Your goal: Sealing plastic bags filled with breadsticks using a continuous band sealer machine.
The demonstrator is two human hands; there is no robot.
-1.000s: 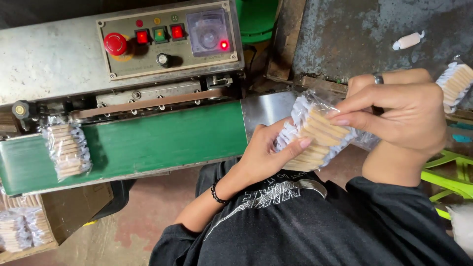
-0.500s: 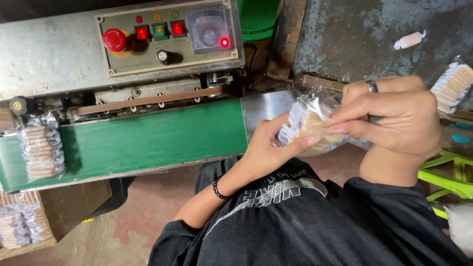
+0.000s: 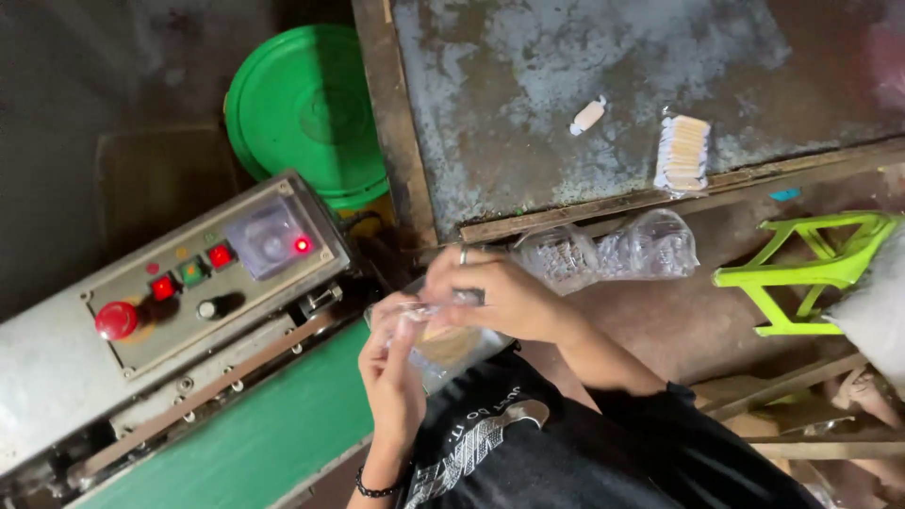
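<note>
Your left hand (image 3: 396,377) and right hand (image 3: 500,297) pinch a thin, clear plastic bag (image 3: 429,330), glossy and crinkled, over pale, matt biscuits. At nine o'clock, the sealing machine (image 3: 57,377) shows dull brushed metal, a smooth matt green belt (image 3: 255,443) and a glossy red plastic button (image 3: 116,320). At twelve o'clock lies a smooth, shiny green plastic lid (image 3: 306,113). At one o'clock, the table top (image 3: 528,85) is rough, blotched, worn metal edged in weathered wood; a clear-wrapped biscuit pack (image 3: 682,153) rests on it. At three o'clock stands a smooth lime-green plastic stool (image 3: 811,273). Your shirt (image 3: 584,452) is matt black cloth.
</note>
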